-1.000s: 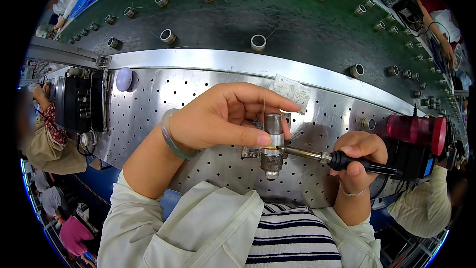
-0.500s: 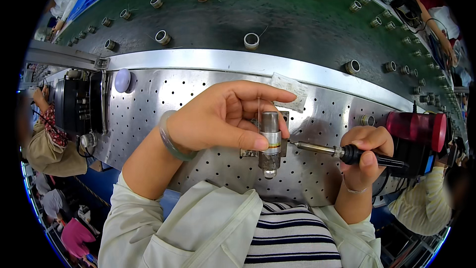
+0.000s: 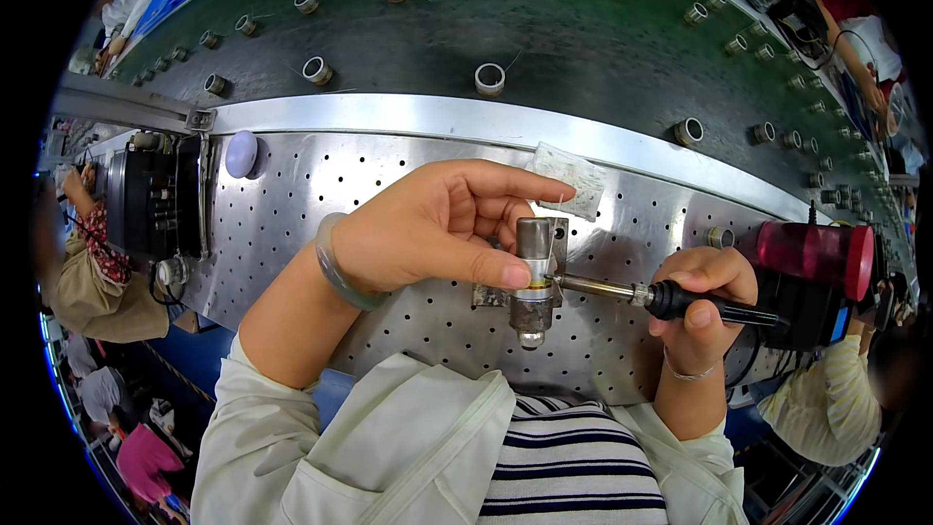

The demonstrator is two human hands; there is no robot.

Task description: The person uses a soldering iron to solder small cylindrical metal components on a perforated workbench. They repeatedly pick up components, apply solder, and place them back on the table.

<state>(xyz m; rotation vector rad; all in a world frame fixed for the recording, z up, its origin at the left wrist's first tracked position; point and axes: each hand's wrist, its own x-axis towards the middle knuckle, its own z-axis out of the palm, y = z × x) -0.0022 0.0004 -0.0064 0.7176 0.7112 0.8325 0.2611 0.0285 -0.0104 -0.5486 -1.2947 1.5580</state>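
In front of me stands an upright metal post (image 3: 533, 237) with a rounded lower tip, next to a small metal bracket (image 3: 560, 233). Around its middle sits a silvery ring (image 3: 536, 270) with a thin yellowish band. My left hand (image 3: 413, 233) is closed on the ring, thumb against its left side; the index finger stretches out above, and the other fingers are partly hidden behind. My right hand (image 3: 708, 297) grips a soldering iron (image 3: 671, 300) by its black handle. The iron's tip meets the ring's right side.
Beyond the perforated metal bench (image 3: 321, 170) runs a green belt (image 3: 408, 44) carrying several metal rings with thin wires. A whitish pad (image 3: 573, 175) lies behind my left hand. One loose ring (image 3: 720, 237), a red container (image 3: 812, 258) and a black device (image 3: 151, 199) flank the work area.
The soldering iron has moved left, bringing its tip from just beside the ring onto it. My right hand has shifted left with it; my left hand stays nearly in place.
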